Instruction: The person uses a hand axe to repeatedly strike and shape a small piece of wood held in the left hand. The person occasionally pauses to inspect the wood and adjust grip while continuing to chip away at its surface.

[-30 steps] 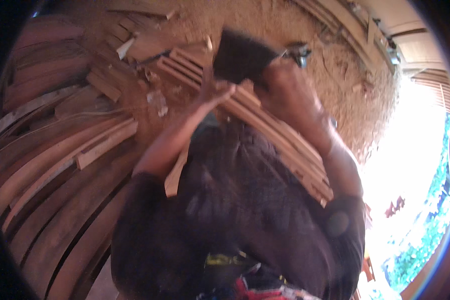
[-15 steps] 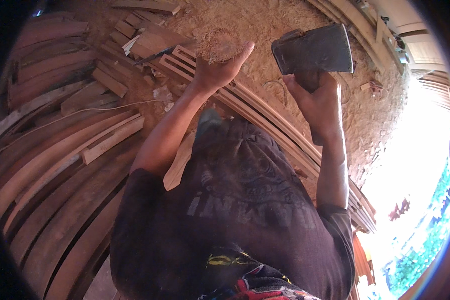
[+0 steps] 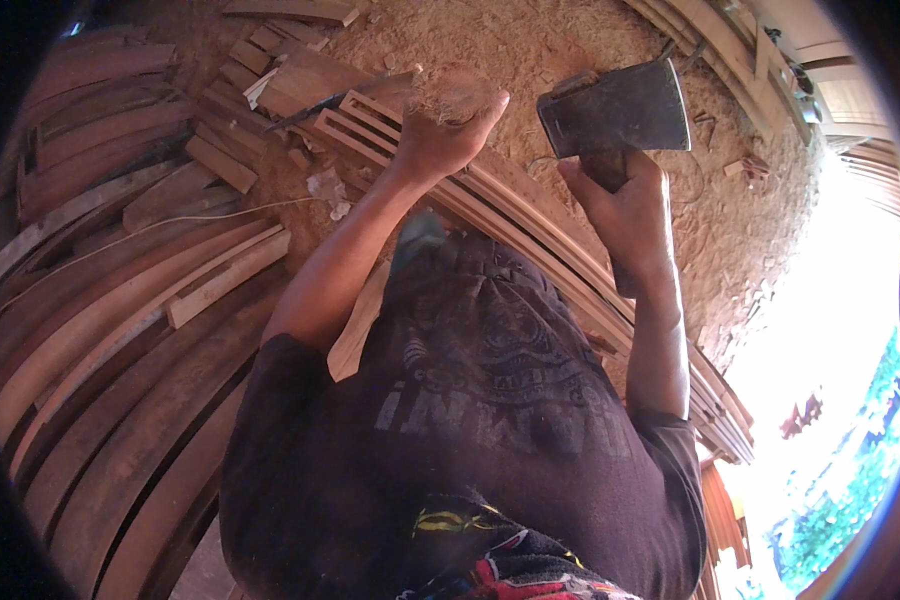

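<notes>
My left hand [image 3: 438,145] is closed around a round wooden piece with a rough, frayed top end [image 3: 457,92]; its lower part is hidden behind the hand. My right hand [image 3: 634,215] grips the short handle of a hatchet [image 3: 615,112], just below its broad, dark metal head. The hatchet is held up to the right of the wooden piece, apart from it. Beneath both arms, long slotted wooden strips [image 3: 530,225] run diagonally from upper left to lower right.
Curved wooden planks [image 3: 120,400] are stacked along the left. Short offcuts [image 3: 220,163] lie near the upper left. Sawdust and chips cover the brown ground [image 3: 530,40]. More long boards [image 3: 685,30] lie at the upper right, and bright daylight enters at the right.
The hatchet has come down slightly and to the left, its head tilting a little. My left hand and the wooden piece have shifted slightly right and down.
</notes>
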`<state>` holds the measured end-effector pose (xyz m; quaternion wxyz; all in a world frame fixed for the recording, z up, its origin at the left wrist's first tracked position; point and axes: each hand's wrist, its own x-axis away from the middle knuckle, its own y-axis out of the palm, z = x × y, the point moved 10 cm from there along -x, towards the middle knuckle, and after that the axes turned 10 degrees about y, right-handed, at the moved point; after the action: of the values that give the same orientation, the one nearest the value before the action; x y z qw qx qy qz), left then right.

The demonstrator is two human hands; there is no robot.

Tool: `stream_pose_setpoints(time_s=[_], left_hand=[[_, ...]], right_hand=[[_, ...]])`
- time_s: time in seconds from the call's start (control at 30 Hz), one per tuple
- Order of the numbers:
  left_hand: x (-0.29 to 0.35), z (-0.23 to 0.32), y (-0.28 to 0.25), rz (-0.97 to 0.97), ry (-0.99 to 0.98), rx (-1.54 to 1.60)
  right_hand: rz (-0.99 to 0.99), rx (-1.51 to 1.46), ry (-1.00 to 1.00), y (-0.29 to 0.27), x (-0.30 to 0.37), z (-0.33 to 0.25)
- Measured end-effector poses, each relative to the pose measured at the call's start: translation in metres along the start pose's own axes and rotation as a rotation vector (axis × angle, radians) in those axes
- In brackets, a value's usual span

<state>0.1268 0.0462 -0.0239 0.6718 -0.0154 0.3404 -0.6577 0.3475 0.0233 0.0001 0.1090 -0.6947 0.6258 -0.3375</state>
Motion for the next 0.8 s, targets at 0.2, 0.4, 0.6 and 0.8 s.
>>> stream_pose_setpoints(time_s=[0.2, 0.4, 0.6, 0.8], left_hand=[[0.002, 0.005, -0.008, 0.121, 0.164, -0.039], [0.004, 0.0, -0.002, 0.033, 0.072, -0.003], [0.011, 0.027, 0.016, -0.002, 0.464, -0.414], [0.015, 0.035, 0.006, 0.04, 0.433, -0.278]], right_hand=[[0.082, -0.086, -0.152, -0.02, 0.0, -0.034], [0.081, -0.151, -0.193, -0.021, 0.003, -0.05], [0.143, -0.082, -0.201, -0.037, 0.022, -0.094], [0.034, 0.556, -0.609, 0.032, 0.036, -0.098]])
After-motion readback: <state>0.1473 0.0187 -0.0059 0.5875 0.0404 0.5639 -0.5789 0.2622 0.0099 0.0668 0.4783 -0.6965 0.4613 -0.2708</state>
